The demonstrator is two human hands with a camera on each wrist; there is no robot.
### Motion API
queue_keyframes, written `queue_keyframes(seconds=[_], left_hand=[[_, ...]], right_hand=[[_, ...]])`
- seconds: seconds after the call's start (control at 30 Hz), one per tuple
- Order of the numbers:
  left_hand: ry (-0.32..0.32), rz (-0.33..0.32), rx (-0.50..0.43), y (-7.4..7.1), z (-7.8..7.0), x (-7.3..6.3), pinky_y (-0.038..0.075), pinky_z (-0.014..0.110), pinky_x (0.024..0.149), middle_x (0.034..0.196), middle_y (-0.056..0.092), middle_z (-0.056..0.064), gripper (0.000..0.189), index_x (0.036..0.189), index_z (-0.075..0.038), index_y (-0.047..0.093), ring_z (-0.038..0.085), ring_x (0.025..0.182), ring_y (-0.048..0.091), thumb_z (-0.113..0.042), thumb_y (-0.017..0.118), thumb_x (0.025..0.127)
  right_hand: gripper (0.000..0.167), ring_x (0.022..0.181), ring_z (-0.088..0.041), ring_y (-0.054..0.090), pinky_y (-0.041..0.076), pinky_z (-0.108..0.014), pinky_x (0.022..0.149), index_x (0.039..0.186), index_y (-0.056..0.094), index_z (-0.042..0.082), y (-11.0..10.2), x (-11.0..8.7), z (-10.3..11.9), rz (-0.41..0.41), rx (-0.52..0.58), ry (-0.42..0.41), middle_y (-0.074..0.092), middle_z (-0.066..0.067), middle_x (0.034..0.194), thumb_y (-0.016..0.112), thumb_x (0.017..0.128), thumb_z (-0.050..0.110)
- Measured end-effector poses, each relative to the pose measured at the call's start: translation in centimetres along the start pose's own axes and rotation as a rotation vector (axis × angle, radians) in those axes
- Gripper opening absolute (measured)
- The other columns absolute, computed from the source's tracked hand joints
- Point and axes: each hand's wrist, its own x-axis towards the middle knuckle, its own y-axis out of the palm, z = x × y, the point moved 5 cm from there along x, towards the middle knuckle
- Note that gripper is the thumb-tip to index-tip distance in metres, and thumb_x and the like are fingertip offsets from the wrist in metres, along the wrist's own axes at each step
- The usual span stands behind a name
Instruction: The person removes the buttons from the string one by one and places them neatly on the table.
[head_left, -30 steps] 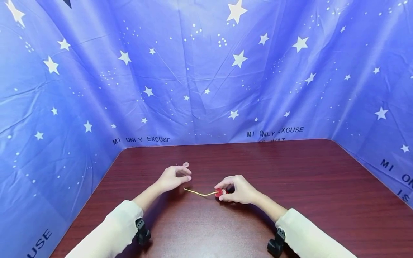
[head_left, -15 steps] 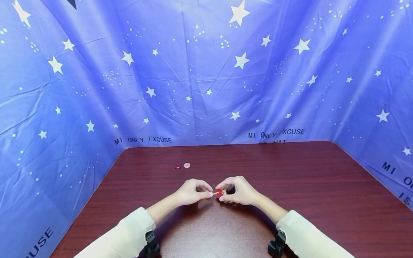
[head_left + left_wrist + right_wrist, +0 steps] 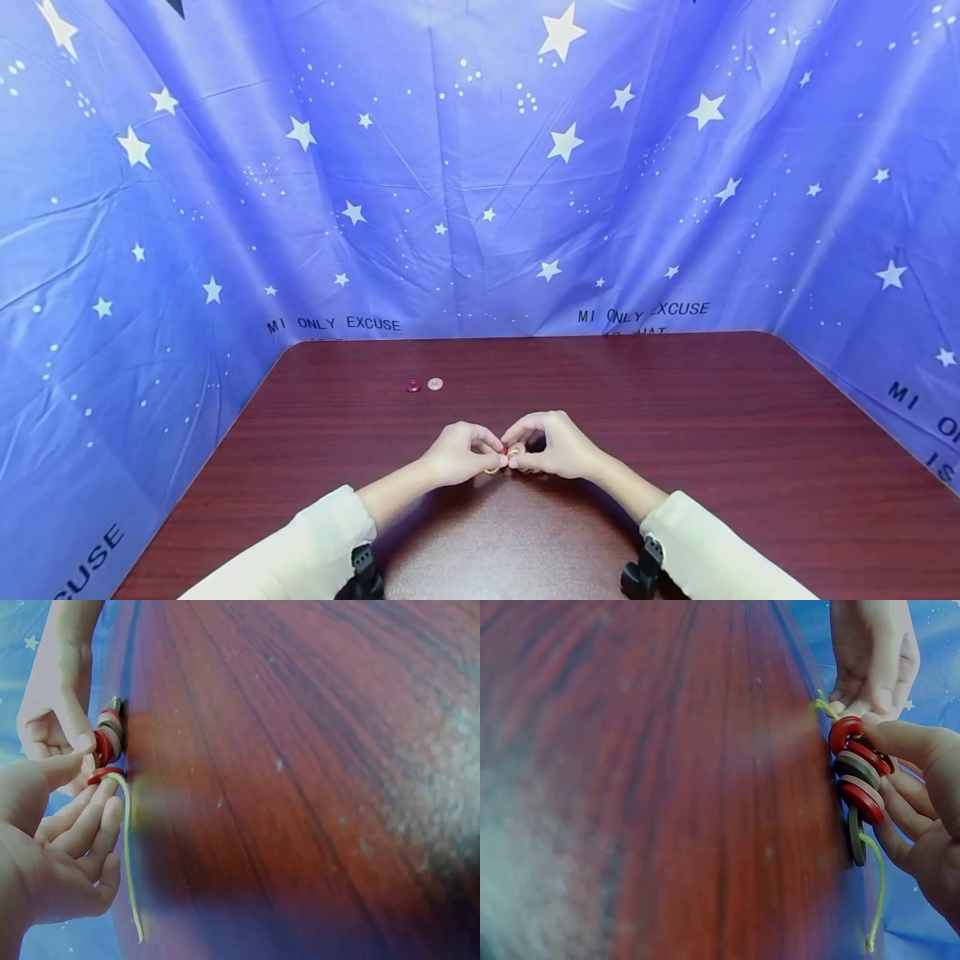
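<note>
My left hand [image 3: 459,456] and right hand [image 3: 558,448] meet fingertip to fingertip above the brown table. In the left wrist view, the left thumb and fingers pinch a red button [image 3: 103,775], and a yellow cord [image 3: 130,855] runs out of it and hangs down. Several red, pink and dark green buttons [image 3: 860,771] sit in a row on that cord, which my right thumb and fingers grip from the side. Below the last dark green button [image 3: 856,836] the cord's other tail [image 3: 880,885] dangles, knotted near its tip. In the head view the fingers mostly hide the buttons.
Farther back on the table [image 3: 675,400] lie a dark magenta button [image 3: 413,386] and a pale pink button [image 3: 435,384], side by side. A blue star-printed curtain [image 3: 480,167] surrounds the table's back and sides.
My left hand has come right from near the loose buttons, first to the cord's free end, then up against the right hand at the red button. The right hand has stayed nearly in place.
</note>
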Motion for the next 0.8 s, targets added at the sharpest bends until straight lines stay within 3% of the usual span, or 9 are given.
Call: queue_keyframes(seconds=[0.33, 0.43, 0.6, 0.8], left_hand=[[-0.001, -0.049, 0.01, 0.1, -0.1, 0.1, 0.047, 0.019, 0.068, 0.078, 0.075, 0.005, 0.01, 0.087, -0.007, 0.072, 0.002, 0.071, 0.061, -0.009, 0.071, 0.077], [0.002, -0.064, 0.003, 0.1, -0.2, 0.1, 0.047, 0.018, 0.068, 0.077, 0.075, 0.005, 0.01, 0.086, -0.007, 0.072, 0.001, 0.07, 0.06, -0.008, 0.07, 0.076], [-0.008, -0.07, -0.021, 0.3, -0.2, 0.2, 0.046, 0.017, 0.064, 0.077, 0.075, 0.006, 0.011, 0.085, -0.007, 0.071, 0.002, 0.068, 0.06, -0.01, 0.074, 0.074], [-0.011, -0.099, 0.01, 0.3, 0.0, 0.4, 0.046, 0.017, 0.059, 0.075, 0.074, 0.007, 0.011, 0.085, -0.005, 0.071, 0.002, 0.062, 0.057, -0.004, 0.07, 0.074]], right_hand=[[0.02, 0.07, -0.006, 0.065, 0.056, -0.03, 0.066, 0.096, 0.072, 0.008, -0.1, 0.0, 0.4, -0.015, -0.028, 0.006, 0.074, -0.006, 0.081, 0.078, 0.077, 0.008], [0.02, 0.068, -0.009, 0.064, 0.055, -0.032, 0.064, 0.095, 0.072, 0.004, -0.2, 0.1, 1.0, -0.02, -0.039, 0.016, 0.073, -0.01, 0.079, 0.077, 0.076, 0.003], [0.018, 0.064, -0.015, 0.062, 0.052, -0.024, 0.055, 0.094, 0.07, -0.003, -0.3, 0.0, 2.0, -0.005, -0.021, 0.037, 0.072, -0.018, 0.079, 0.074, 0.076, -0.003], [0.02, 0.065, -0.013, 0.062, 0.052, -0.025, 0.055, 0.096, 0.071, 0.003, -0.2, 0.0, 1.1, -0.009, -0.019, 0.037, 0.073, -0.014, 0.08, 0.077, 0.076, 0.003]])
